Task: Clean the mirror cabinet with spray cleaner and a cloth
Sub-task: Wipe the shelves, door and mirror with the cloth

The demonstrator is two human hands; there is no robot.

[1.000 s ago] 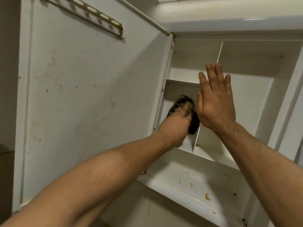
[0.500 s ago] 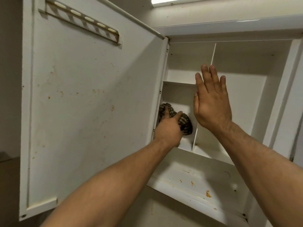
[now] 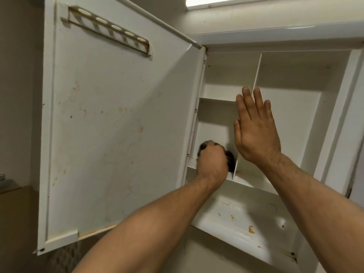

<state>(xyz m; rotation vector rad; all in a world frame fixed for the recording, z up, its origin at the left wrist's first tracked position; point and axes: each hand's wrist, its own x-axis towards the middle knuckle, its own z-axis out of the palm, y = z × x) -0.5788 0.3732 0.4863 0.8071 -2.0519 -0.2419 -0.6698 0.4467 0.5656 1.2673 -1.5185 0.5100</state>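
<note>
The white mirror cabinet (image 3: 295,119) hangs open, its door (image 3: 118,125) swung out to the left with the stained inner side facing me. My left hand (image 3: 211,163) grips a dark patterned cloth (image 3: 230,160) low in the small left compartment, pressed toward its floor and back wall. Most of the cloth is hidden behind that hand. My right hand (image 3: 254,131) is raised with straight fingers, flat against the front edge of the vertical divider (image 3: 257,75) between the compartments. No spray cleaner is in view.
Orange-brown specks dot the door's inner face and the cabinet's bottom shelf (image 3: 246,227). A slotted rack (image 3: 110,29) is fixed across the top of the door. A light strip (image 3: 226,1) glows above the cabinet. A wall lies to the left.
My left hand has carried the cloth down and to the left inside the small compartment, from mid-height to its bottom. My right hand stays raised at the divider.
</note>
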